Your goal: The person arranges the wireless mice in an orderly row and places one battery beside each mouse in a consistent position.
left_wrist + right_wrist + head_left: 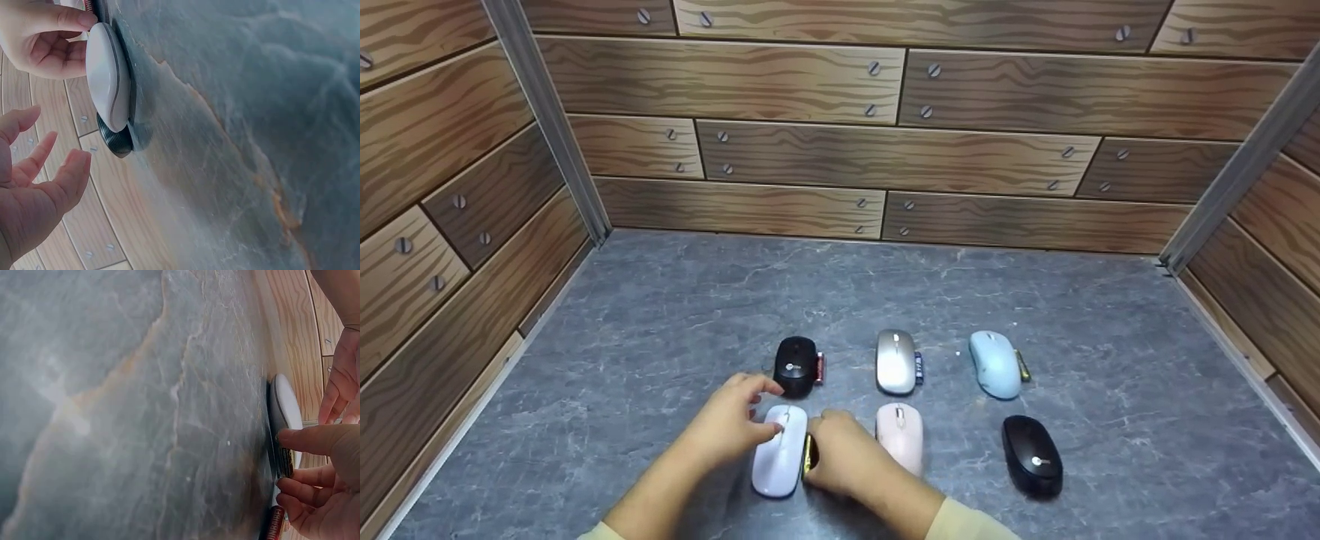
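Observation:
A white computer mouse (780, 453) lies at the front, left of the middle. Against its right side stands a black and yellow battery (808, 454), which my right hand (844, 454) pinches between thumb and fingers. In the right wrist view the battery (287, 463) shows between the thumb and fingertips of the right hand (323, 478), close to the tabletop. My left hand (733, 421) hovers over the left side of the white mouse, fingers spread and holding nothing. The left wrist view shows that hand (48, 188) apart from the mouse (108, 79).
Behind are a black mouse (796, 366) beside a red battery (820, 368), a silver mouse (895, 361) beside a blue battery (919, 368), and a light blue mouse (996, 364) beside a yellow-black battery (1022, 366). A pink mouse (900, 435) and another black mouse (1033, 456) lie right.

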Motion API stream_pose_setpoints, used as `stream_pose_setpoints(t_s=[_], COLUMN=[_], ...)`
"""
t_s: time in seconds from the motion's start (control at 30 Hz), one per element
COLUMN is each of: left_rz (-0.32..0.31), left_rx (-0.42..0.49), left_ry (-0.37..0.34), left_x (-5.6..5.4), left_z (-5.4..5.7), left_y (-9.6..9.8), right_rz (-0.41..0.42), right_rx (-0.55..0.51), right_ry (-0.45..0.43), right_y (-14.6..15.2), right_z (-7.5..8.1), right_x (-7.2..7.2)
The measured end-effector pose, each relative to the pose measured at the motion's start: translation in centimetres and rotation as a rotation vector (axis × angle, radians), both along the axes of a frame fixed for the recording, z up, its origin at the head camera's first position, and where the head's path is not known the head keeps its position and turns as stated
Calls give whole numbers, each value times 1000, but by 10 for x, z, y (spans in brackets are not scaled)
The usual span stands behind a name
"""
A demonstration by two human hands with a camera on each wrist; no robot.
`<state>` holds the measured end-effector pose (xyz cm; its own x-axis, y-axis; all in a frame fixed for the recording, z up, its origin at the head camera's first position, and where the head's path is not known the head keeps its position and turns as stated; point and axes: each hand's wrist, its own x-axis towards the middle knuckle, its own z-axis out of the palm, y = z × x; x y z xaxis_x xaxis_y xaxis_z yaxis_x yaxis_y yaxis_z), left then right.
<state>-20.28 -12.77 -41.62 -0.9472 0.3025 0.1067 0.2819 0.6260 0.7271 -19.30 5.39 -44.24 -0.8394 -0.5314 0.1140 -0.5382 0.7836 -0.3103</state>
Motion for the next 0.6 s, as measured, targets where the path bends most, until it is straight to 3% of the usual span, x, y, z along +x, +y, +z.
stream_pose_setpoints(t_s=[0.27,0.6], left_rz=[-9,-8], left_rx=[-10,-9], left_ry=[16,-7], left_x=[0,-1], left_z=[-1,-1], left_y=[2,4], right_rz=[-14,14], right_rx=[-15,-8], right_ry=[37,-19], right_y=[-2,4], right_z=[-7,-1], right_x=[-1,-3])
